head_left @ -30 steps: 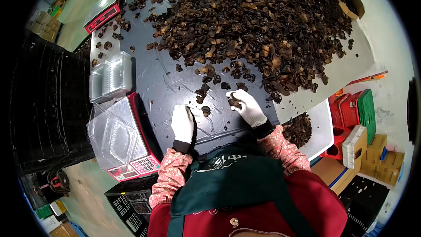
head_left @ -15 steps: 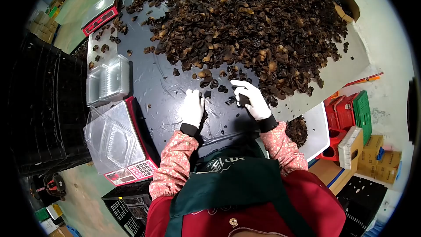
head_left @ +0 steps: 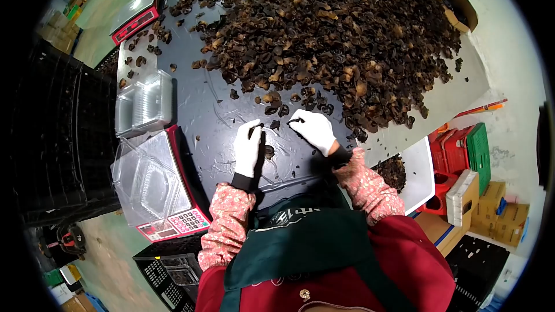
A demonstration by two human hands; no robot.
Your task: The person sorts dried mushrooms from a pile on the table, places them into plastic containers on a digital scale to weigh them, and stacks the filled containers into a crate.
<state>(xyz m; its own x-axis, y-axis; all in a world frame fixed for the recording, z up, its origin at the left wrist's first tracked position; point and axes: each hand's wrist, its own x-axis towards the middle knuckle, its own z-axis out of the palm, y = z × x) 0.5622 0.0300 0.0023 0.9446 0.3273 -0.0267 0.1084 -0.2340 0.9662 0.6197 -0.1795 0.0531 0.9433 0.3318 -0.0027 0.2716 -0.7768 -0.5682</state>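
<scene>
A large heap of dark brown wood ear mushrooms (head_left: 324,29) covers the far part of the table, with loose pieces scattered in front of it. Both my hands wear white gloves. My left hand (head_left: 247,149) is closed, thumb against fingers; a dark patch shows between them, but I cannot tell whether it is a mushroom piece. My right hand (head_left: 315,129) pinches a small dark wood ear mushroom (head_left: 295,120) at its fingertips. A single mushroom piece (head_left: 269,152) lies on the table between my hands, and another small piece (head_left: 275,124) lies just beyond.
At left, a scale (head_left: 173,208) carries a clear plastic tray (head_left: 147,179), beside stacked clear trays (head_left: 144,104). Another scale (head_left: 136,14) stands farther back. A white tub (head_left: 422,179) with mushroom bits sits at right, near red crates (head_left: 448,153). Black crates (head_left: 69,133) rise at left.
My right hand has moved left and turned inward, its extended index finger now bent into a pinch. My left hand has shifted slightly left, uncovering the mushroom piece between my hands.
</scene>
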